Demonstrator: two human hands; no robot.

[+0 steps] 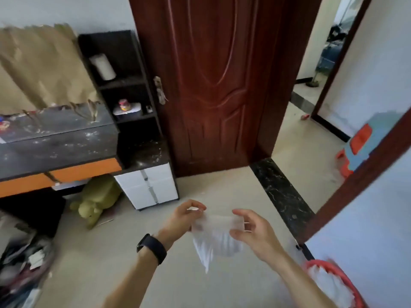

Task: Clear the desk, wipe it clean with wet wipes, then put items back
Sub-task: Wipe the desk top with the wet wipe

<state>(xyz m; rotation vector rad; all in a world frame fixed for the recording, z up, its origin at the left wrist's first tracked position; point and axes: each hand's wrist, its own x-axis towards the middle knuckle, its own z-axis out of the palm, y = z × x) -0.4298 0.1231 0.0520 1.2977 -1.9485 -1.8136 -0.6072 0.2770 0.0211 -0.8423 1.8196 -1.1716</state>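
**A:** What is surrounding the scene?

**B:** A dark red wooden door (218,85) is standing beside an open doorway (311,85). A black shelf unit (124,85) is standing just left of the door, against a pale wall (66,10).

**A:** And underfoot?

**B:** A pale grey floor (111,252) is stretching across the room. A black marbled threshold strip (280,187) is running from the door's foot toward the right. Daylight is coming in through the doorway.

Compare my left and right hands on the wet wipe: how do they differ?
The left hand wears a black wristband; the right hand has a bare wrist. The left hand pinches a corner of the wet wipe with tightly curled fingertips; the right hand grips the opposite edge with looser fingers. Both hold the wipe spread between them.
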